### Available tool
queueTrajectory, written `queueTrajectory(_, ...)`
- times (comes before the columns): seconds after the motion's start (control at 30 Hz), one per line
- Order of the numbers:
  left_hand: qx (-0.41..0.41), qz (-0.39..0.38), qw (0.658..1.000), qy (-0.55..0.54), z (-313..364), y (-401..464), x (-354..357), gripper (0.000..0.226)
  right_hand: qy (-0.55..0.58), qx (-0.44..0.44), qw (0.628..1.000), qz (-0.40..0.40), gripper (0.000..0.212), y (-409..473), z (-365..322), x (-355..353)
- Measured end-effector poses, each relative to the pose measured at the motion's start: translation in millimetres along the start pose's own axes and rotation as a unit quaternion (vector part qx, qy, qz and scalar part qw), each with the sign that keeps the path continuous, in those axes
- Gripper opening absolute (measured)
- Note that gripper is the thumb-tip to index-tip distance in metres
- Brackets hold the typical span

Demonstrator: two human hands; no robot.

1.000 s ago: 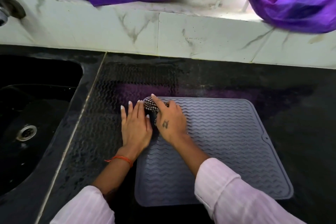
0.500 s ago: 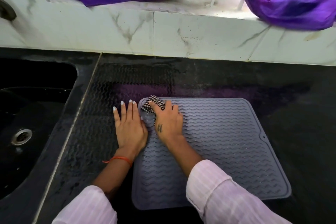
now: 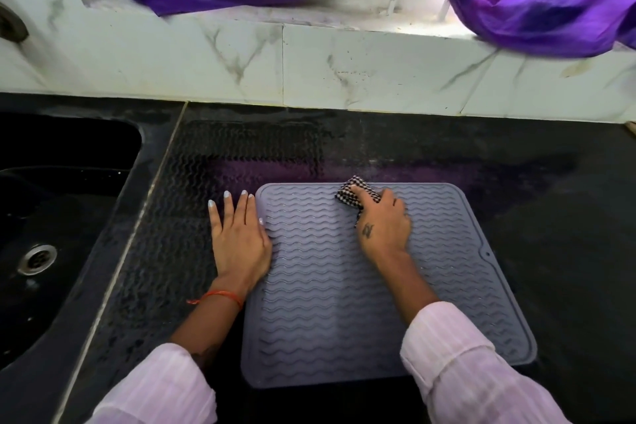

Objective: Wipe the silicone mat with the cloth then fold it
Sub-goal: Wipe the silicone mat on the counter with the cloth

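The left hand (image 3: 239, 241) lies flat, palm down, its fingers straight and close together, pointing away from the body. An orange thread circles its wrist. The right hand (image 3: 383, 222) is palm down with fingers curled, the forefinger stretched forward, and a small tattoo shows on its back. Both forearms reach forward out of pale pink sleeves pushed up past the wrists.

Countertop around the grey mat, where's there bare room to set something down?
Bare countertop lies right of the silicone mat, and a strip runs between its far edge and the tiled wall. It is tight on the left: the left hand lies flat between mat and sink. The right hand presses the cloth at the mat's far edge.
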State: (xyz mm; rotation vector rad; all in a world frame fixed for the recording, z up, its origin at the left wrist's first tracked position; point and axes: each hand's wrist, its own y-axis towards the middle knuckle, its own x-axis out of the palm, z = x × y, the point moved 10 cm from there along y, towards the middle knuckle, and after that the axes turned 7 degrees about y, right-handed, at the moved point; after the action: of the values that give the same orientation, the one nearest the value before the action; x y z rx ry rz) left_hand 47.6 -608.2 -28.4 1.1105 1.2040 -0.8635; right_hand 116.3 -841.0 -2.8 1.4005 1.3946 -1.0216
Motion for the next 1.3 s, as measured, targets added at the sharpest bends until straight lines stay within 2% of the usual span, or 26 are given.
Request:
queueTrajectory(0.53, 0.022, -0.015, 0.999, 0.022, 2, 1, 0, 0.071, -0.005, 0.119, 0.993, 0.027, 0.055, 19, 145, -47)
queueTrajectory(0.63, 0.036, -0.015, 0.999, 0.019, 1, 2, -1, 0.069, 0.047, 0.168, 0.983, 0.051, 0.054, 20, 163, -59)
queueTrajectory(0.7, 0.043, -0.018, 0.999, 0.022, -1, 3, -1, 0.069, 0.1, 0.203, 0.969, 0.1, 0.052, 15, 161, -71)
queueTrajectory(0.8, 0.047, -0.02, 0.999, 0.016, -1, 5, -2, 0.07, 0.162, 0.152, 0.965, 0.142, 0.05, 3, 113, -76)
queueTrajectory(0.93, 0.043, -0.029, 0.999, 0.01, -5, 5, -3, 0.067, 0.204, 0.008, 0.975, 0.086, 0.052, -21, 0, -42)
queueTrajectory(1.07, 0.048, -0.035, 0.998, -0.012, -10, 5, -4, 0.068, 0.226, -0.096, 0.969, 0.024, 0.052, -44, -100, -6)
queueTrajectory(1.17, 0.057, -0.055, 0.997, 0.002, -11, 4, 0, 0.065, 0.18, -0.16, 0.97, -0.031, 0.053, -50, -148, 20)
queueTrajectory(1.3, 0.06, -0.038, 0.997, -0.004, -11, 3, -1, 0.063, 0.072, -0.168, 0.982, -0.05, 0.055, -38, -147, 37)
